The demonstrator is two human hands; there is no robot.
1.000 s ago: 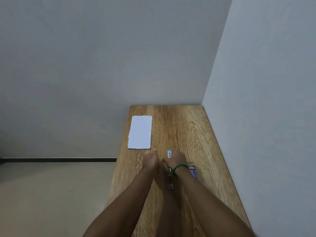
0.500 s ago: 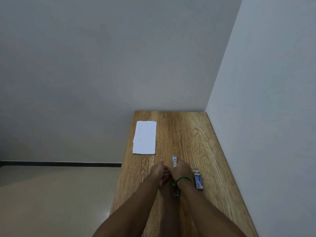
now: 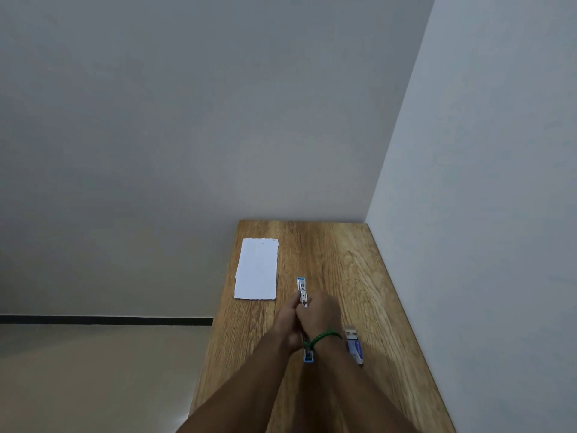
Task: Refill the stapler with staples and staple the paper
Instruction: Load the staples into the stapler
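Observation:
A slim blue and silver stapler [image 3: 302, 290] lies lengthwise on the wooden table [image 3: 343, 260], opened out flat; its far metal end pokes out beyond my hands and its blue near end [image 3: 308, 357] shows under my wrists. My left hand [image 3: 285, 320] and my right hand [image 3: 321, 314], with a green bracelet on the wrist, are pressed together over its middle, fingers curled round it. The middle of the stapler is hidden. A small blue and white staple box [image 3: 354, 345] lies just right of my right wrist. White paper [image 3: 258, 270] lies flat at the table's left edge, farther away.
The table is narrow. A grey wall runs along its right edge and another stands at its far end. The table's left edge drops to a beige floor with a dark skirting strip.
My hands have closed together over the stapler's middle; a second ago the left hand sat slightly apart. The camera view has shifted, moving the table rightward and lower in frame.

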